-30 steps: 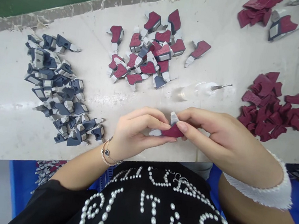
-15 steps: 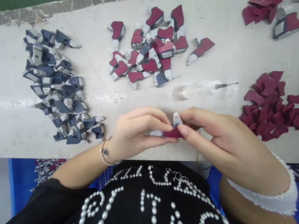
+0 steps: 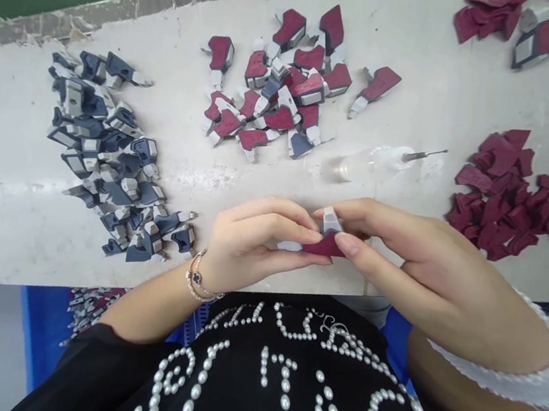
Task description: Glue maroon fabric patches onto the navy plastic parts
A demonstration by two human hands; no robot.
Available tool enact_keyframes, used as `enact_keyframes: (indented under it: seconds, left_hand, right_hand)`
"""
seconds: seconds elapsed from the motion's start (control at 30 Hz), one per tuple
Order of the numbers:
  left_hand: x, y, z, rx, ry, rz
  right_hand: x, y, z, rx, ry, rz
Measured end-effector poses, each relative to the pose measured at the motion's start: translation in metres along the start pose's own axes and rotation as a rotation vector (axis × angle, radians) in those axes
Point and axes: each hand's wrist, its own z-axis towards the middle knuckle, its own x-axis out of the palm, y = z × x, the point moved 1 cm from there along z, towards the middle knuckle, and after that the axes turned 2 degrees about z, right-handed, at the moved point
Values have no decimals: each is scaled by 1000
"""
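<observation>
Between both hands, just over the near edge of the table, is a small grey plastic part with a dark red face (image 3: 324, 244). My left hand (image 3: 263, 237) is closed on its left end, fingers on top and thumb beneath. On its right side my right hand (image 3: 384, 246) grips it too, thumb pressed at the red face. A light grey tip of the part pokes up between the hands; the rest is mostly covered by fingers. Beyond the hands lies a clear bottle with a thin metal needle tip (image 3: 415, 156), on its side.
Grey and navy plastic parts (image 3: 121, 147) are heaped at the left. Parts with red faces (image 3: 280, 113) lie in the middle back. Loose dark red pieces (image 3: 500, 200) are piled at the right, with another small red pile (image 3: 487, 18) behind. A blue bin (image 3: 39, 330) stands below the table.
The right thumb has shifted slightly right on the part, and more of the red face and light grey tip shows. The whole view has moved a little. Both hands keep their grip.
</observation>
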Motion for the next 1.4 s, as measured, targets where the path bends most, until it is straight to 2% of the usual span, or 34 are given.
enact_keyframes:
  seconds: [0.27,0.4,0.6,0.77,0.83,1.0,1.2,1.4]
  left_hand:
    - [0,-2,-2,30,9,-8]
    - [0,0,-2,63,-37,-3]
    - [-3,2,0,59,-75,-10]
    - [-3,1,0,88,-102,18]
    - [-1,3,-2,45,-93,-3]
    - [4,10,-6,-277,0,-90]
    - [0,5,-2,-289,92,-38]
    - [2,3,-3,-318,36,-84]
  right_hand:
    - [1,4,2,15,-10,-37]
    - [2,4,1,-29,-32,-48]
    - [3,4,-2,-114,39,-23]
    - [1,4,-2,-78,54,59]
    - [0,4,-2,-73,52,39]
    - [1,2,-1,-112,6,-121]
    - [4,0,-5,-139,18,-208]
    - [7,0,-9,-171,-2,-305]
